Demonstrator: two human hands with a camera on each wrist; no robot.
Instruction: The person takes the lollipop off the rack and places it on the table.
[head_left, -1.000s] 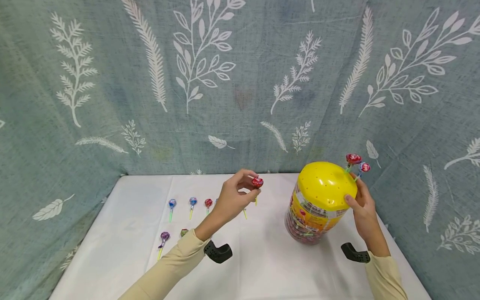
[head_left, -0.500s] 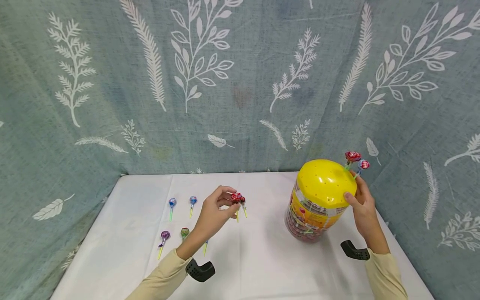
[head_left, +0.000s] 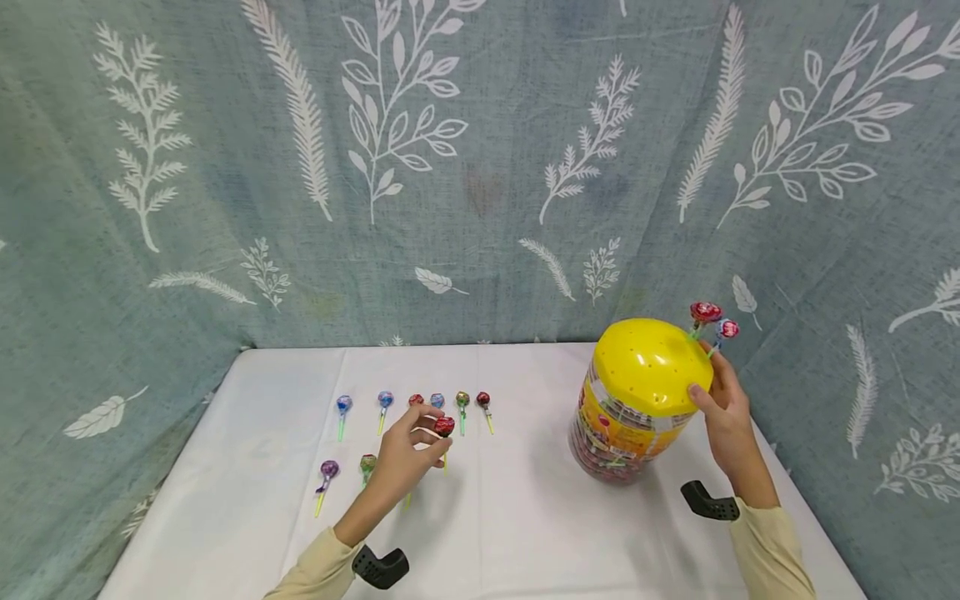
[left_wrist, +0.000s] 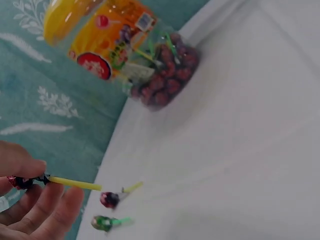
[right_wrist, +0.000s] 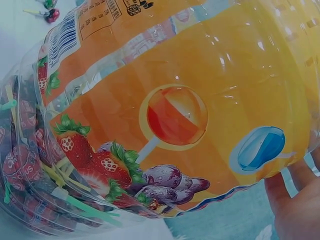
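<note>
My left hand [head_left: 405, 457] pinches a red-wrapped lollipop [head_left: 444, 426] by thumb and fingers above the table; its yellow stick [left_wrist: 75, 183] points away from the palm in the left wrist view. At the right, my right hand [head_left: 726, 425] grips a large clear lollipop jar [head_left: 626, 429] near the top, thumb on its yellow lid [head_left: 648, 362]. The jar leans slightly. Two lollipops, one red [head_left: 705, 312] and one blue and red [head_left: 727, 329], stick up from the lid's edge beside that hand. Wrapped lollipops fill the jar's bottom [right_wrist: 30, 165].
On the white table [head_left: 525, 533] lie lollipops in two rows. The back row runs from a blue lollipop [head_left: 344, 405] to a dark red lollipop [head_left: 483, 399]. A purple lollipop [head_left: 329, 470] and a green lollipop [head_left: 367, 463] lie in front. A patterned curtain [head_left: 480, 208] hangs behind.
My left hand has moved left and toward me with the red lollipop, away from the jar, uncovering more of the back row. The right hand and jar stay nearly still.
</note>
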